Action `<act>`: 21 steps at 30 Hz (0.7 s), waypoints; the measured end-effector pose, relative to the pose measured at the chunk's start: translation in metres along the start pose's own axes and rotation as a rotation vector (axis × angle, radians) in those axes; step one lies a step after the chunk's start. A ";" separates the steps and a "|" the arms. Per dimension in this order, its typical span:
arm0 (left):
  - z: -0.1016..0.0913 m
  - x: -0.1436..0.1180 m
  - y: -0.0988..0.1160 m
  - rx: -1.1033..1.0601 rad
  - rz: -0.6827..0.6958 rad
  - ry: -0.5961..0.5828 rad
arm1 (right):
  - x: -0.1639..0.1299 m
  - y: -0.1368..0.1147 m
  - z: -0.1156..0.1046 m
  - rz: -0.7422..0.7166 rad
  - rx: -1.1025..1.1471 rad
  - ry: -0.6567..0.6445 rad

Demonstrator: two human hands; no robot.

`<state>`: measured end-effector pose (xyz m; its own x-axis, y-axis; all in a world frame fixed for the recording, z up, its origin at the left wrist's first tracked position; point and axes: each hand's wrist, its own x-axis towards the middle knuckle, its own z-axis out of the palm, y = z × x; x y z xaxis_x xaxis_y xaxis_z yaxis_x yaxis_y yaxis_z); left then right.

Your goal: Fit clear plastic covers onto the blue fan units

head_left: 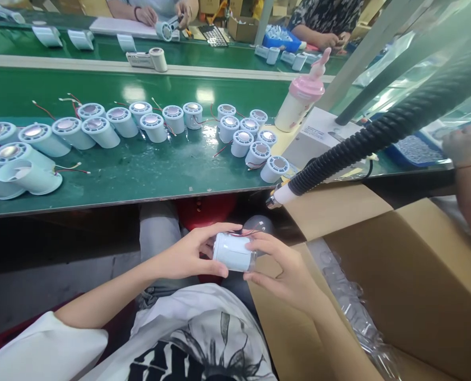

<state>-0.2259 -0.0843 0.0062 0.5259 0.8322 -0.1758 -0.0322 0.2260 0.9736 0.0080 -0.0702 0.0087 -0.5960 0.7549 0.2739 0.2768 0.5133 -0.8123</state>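
Far left on the green bench [140,169], rows of white cylinders [100,129] lie with thin wires trailing. Nearer, over my lap, my left hand [187,256] curls around a white cylinder housing [233,252], thumb under, fingers over its left end. My right hand [286,272] cups its clear right end, fingers bent. Right of that, a cardboard box [417,280] stands open beneath a black ribbed hose [378,135].
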 end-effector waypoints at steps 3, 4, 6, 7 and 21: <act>-0.003 -0.001 0.006 0.115 0.086 -0.024 | 0.000 -0.001 -0.002 0.068 0.065 -0.002; -0.003 -0.001 0.007 0.141 0.116 -0.032 | 0.000 -0.002 -0.002 0.097 0.098 -0.006; -0.004 -0.001 0.008 0.196 0.165 -0.039 | 0.000 -0.004 -0.003 0.156 0.171 -0.020; -0.004 -0.001 0.007 0.226 0.185 -0.036 | 0.000 -0.005 -0.003 0.185 0.207 -0.029; -0.007 -0.004 0.004 0.432 0.274 -0.045 | 0.004 -0.011 -0.007 0.407 0.544 -0.074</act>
<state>-0.2341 -0.0829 0.0102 0.5834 0.8071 0.0912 0.1756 -0.2350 0.9560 0.0079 -0.0704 0.0224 -0.5801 0.8044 -0.1284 0.0831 -0.0983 -0.9917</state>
